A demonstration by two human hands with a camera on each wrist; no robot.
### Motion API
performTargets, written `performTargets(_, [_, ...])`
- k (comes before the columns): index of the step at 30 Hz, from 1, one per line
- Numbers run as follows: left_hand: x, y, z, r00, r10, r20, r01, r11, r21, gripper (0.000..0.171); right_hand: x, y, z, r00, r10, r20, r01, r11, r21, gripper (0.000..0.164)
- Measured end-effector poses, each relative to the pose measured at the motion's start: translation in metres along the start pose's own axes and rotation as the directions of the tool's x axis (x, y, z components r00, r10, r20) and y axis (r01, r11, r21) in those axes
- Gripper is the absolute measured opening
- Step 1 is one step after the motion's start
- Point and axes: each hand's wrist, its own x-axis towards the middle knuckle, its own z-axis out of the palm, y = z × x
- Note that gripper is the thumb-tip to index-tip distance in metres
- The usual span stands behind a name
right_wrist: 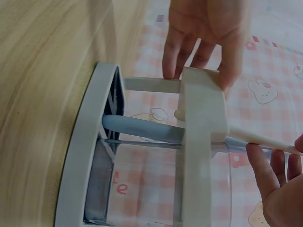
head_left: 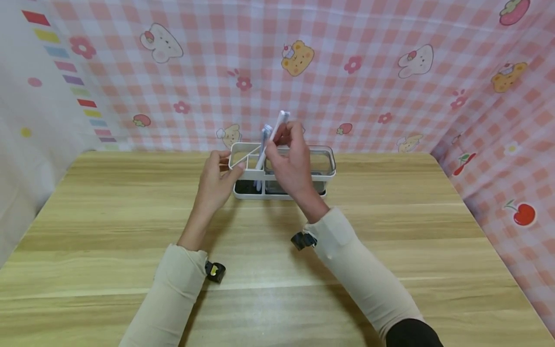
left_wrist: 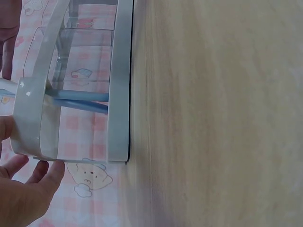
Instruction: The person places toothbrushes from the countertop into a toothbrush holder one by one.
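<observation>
A white toothbrush holder (head_left: 253,175) with an upper frame and a dark-lined base stands near the table's back edge. My left hand (head_left: 214,178) grips the left end of its upper frame, thumb in front and fingers behind. My right hand (head_left: 294,166) pinches a white toothbrush (head_left: 282,118), tilted with its head up, above the divided left part. The lower end of its handle (right_wrist: 179,115) shows just under the upper frame in the right wrist view. Blue toothbrush handles (left_wrist: 80,96) stand in the holder beside it, reaching the base.
A clear cup (head_left: 322,167) sits in the holder's right part, partly behind my right hand. The wooden table (head_left: 269,279) extends in front and to both sides. A pink checked cloth (head_left: 208,53) with cartoon prints hangs behind and to the right.
</observation>
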Motion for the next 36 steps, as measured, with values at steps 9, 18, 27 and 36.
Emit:
performTargets(9, [0.000,0.000,0.000,1.000,-0.005,0.002,0.005,1.000,-0.008,0.046,-0.003,0.003,0.004,1.000,0.024,0.005,-0.024,0.999,-0.043,0.018])
performTargets(18, [-0.001,-0.001,0.000,1.000,0.002,-0.001,-0.002,1.000,-0.004,0.045,-0.007,0.008,0.006,0.999,0.034,0.011,-0.034,0.999,-0.041,0.016])
performTargets(27, [0.000,0.001,-0.001,1.000,0.008,0.002,-0.008,1.000,-0.004,0.046,-0.009,0.010,0.007,0.997,0.062,0.043,-0.059,0.997,-0.057,0.016])
performTargets(36, [0.001,0.000,-0.001,1.000,0.007,0.009,-0.007,1.000,0.012,0.045,-0.011,0.010,0.007,0.991,0.112,0.068,-0.107,0.992,-0.066,0.018])
